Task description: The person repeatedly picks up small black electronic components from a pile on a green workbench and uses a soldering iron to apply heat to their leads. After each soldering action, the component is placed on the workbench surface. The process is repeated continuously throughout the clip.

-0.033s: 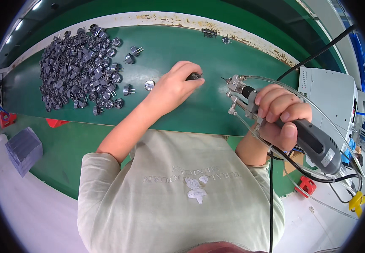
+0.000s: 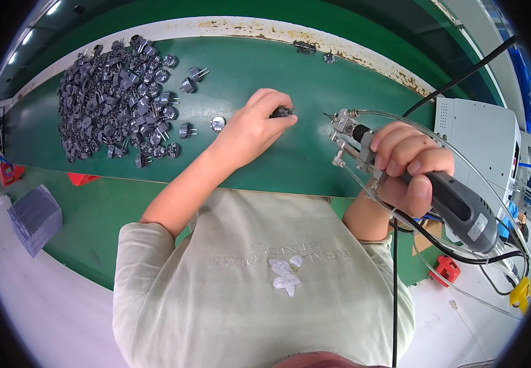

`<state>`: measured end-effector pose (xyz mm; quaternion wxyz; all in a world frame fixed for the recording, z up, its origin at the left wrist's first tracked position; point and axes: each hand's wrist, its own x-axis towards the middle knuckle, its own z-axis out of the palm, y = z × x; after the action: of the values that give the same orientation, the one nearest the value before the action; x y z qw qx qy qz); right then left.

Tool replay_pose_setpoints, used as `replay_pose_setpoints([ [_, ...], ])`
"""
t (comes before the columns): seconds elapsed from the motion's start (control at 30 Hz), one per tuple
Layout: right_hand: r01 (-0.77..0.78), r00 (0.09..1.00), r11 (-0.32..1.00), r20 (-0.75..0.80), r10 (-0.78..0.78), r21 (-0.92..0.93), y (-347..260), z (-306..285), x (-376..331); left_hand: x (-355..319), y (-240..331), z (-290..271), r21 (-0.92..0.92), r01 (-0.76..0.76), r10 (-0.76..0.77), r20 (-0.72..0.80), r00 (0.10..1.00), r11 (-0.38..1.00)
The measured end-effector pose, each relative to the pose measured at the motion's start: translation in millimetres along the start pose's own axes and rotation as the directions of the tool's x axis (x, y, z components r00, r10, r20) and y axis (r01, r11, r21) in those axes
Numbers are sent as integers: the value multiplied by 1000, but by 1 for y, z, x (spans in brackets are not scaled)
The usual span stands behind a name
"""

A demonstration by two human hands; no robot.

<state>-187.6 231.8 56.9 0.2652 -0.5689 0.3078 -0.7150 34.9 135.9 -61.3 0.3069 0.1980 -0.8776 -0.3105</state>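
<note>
My left hand [image 2: 256,126] is closed in a pinch around a small dark plug part [image 2: 282,112], held just above the green tabletop. Fingers cover most of that part. Wrapped around a grey electric screwdriver [image 2: 462,205] is my right hand [image 2: 414,161]. The screwdriver's metal head and thin bit point left toward the plug part, with a gap between them. Tubes and a black cable run from the tool. Beside my left wrist lies a round plug part with a shiny face [image 2: 217,124].
A large heap of dark plug parts [image 2: 115,101] covers the table's left side, with several loose ones at its right edge. Small dark pieces [image 2: 305,48] lie by the worn white back ledge [image 2: 241,27]. A grey machine box [image 2: 477,144] stands at the right.
</note>
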Motion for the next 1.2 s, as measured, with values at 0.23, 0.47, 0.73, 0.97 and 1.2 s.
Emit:
replay_pose_setpoints([
  [0.23, 26, 998, 1000, -48, -27, -6, 4, 0, -2, -20, 13, -11, -73, 89, -84, 67, 994, 993],
  [0.47, 21, 1000, 1000, -19, -21, -17, 2, -3, -5, -9, 24, -36, 47, 322, -325, 142, 935, 946],
  [0.73, 1, 999, 1000, -35, -1, -10, -2, 5, -2, 11, 3, -17, 60, 276, -283, 234, 930, 959],
  [0.97, -38, 998, 999, -46, 38, -18, 1, 8, -5, 13, -6, -11, -20, 266, -257, 186, 948, 964],
  [1.2, -74, 997, 993, 22, 76, -88, 4, 12, -5, 10, -6, -12, -17, 271, -264, 183, 947, 962],
])
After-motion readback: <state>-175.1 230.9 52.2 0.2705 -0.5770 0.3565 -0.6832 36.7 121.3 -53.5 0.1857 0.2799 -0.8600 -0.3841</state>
